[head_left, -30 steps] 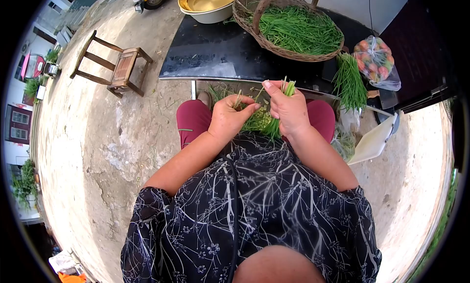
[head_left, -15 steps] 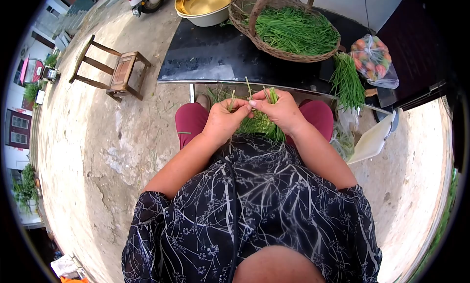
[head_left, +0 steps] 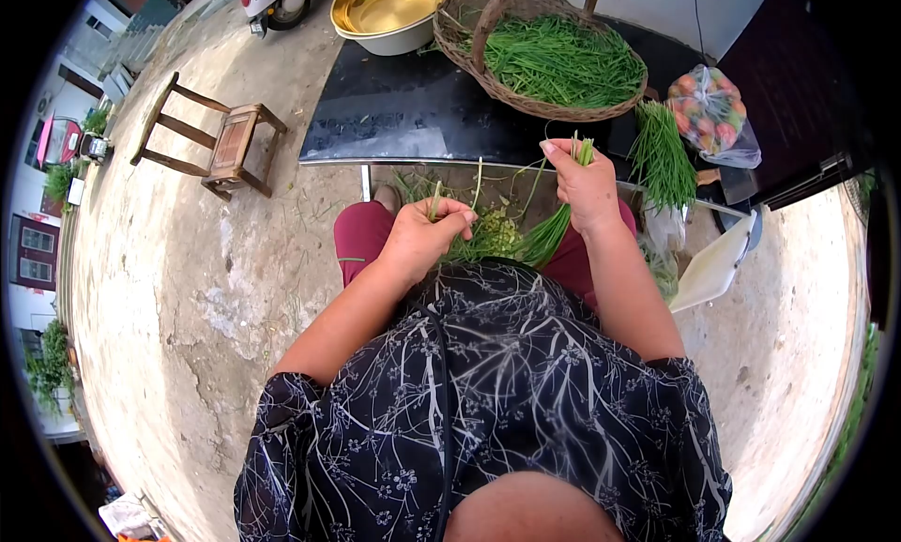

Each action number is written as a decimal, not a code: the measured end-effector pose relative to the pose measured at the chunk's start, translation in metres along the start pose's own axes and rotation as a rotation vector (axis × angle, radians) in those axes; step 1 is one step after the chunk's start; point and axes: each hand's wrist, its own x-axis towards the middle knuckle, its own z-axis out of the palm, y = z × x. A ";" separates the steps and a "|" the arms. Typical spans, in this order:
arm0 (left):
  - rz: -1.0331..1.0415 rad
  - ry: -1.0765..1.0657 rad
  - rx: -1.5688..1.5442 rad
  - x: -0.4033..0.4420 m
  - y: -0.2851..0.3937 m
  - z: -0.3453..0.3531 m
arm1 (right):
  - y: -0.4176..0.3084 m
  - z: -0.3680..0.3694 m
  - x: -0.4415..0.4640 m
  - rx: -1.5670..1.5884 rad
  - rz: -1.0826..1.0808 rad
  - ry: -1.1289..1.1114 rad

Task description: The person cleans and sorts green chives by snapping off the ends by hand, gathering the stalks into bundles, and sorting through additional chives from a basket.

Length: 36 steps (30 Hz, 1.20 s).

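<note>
My right hand point(head_left: 589, 193) is closed around a small bunch of garlic chives point(head_left: 549, 237), its pale ends above the fist and the green leaves hanging toward my lap. Thumb and forefinger of that hand pinch a thin strand above the table edge. Lower and to the left, my left hand point(head_left: 424, 234) is closed on a few chive stalks point(head_left: 435, 202) that poke up past the fingers. The two hands are apart. Between my knees lies a heap of yellow-green trimmings point(head_left: 496, 232), partly hidden by my hands and shirt.
A wicker basket point(head_left: 540, 101) full of cut greens and a gold-lined basin point(head_left: 385, 37) stand on the black table point(head_left: 375, 106). Another chive bunch point(head_left: 660, 152) and a bag of fruit point(head_left: 709, 115) sit at its right end. A wooden chair point(head_left: 235, 146) stands to the left.
My hands, together before, have separated. The right moved up and to the right with its chive bunch, while the left shifted slightly down. The strand at my right fingertips now shows.
</note>
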 end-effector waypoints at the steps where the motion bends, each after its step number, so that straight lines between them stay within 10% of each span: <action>1: 0.003 -0.016 -0.032 -0.001 0.002 0.000 | 0.000 0.000 0.000 -0.077 -0.059 -0.005; 5: 0.019 -0.064 -0.135 0.001 0.001 -0.001 | 0.015 0.007 -0.006 -0.605 -0.158 -0.129; 13: 0.042 -0.108 -0.105 0.000 0.002 0.002 | -0.001 0.031 -0.027 -0.071 0.117 -0.388; 36: 0.030 -0.150 -0.204 0.003 0.005 0.004 | 0.013 0.020 -0.019 -0.218 -0.098 -0.476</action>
